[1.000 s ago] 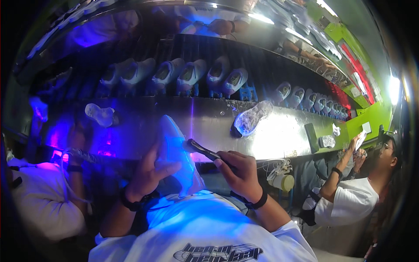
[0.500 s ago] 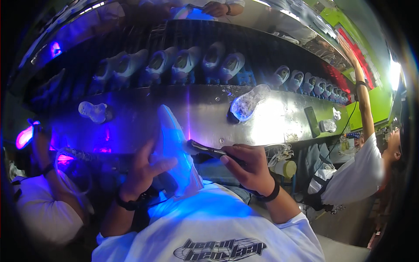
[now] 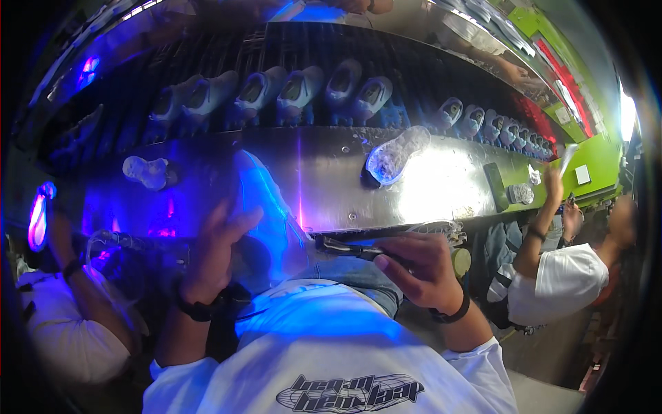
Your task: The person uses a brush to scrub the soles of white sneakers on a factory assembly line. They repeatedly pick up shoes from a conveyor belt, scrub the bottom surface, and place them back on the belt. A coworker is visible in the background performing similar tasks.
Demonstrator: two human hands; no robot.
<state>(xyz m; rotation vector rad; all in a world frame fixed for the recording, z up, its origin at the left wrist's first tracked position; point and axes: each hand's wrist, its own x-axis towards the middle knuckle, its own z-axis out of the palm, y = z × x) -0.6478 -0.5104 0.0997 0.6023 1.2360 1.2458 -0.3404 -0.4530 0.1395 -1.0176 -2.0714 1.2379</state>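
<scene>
A shoe [image 3: 265, 207], glowing blue under the light, stands lengthwise in front of me, toe pointing away and heel near my shirt. My left hand [image 3: 219, 248] grips its left side, thumb lying along the upper; the fingers behind it are partly hidden. Pinched in my right hand [image 3: 431, 272] is a slim, dark-handled brush [image 3: 352, 248]. Its tip points left, close to the heel's right side; I cannot tell whether they touch.
A metal ledge [image 3: 321, 200] holds a filled, sole-shaped tray [image 3: 400, 155] and a pale sole-shaped piece [image 3: 146, 172]. Several shoes [image 3: 300, 93] line the dark conveyor [image 3: 227, 58] beyond. People work at left [image 3: 69, 317] and right [image 3: 562, 276].
The shoe and my left hand have shifted slightly left. My right hand and the brush have moved right and a little nearer me. The right co-worker's raised arm has come down.
</scene>
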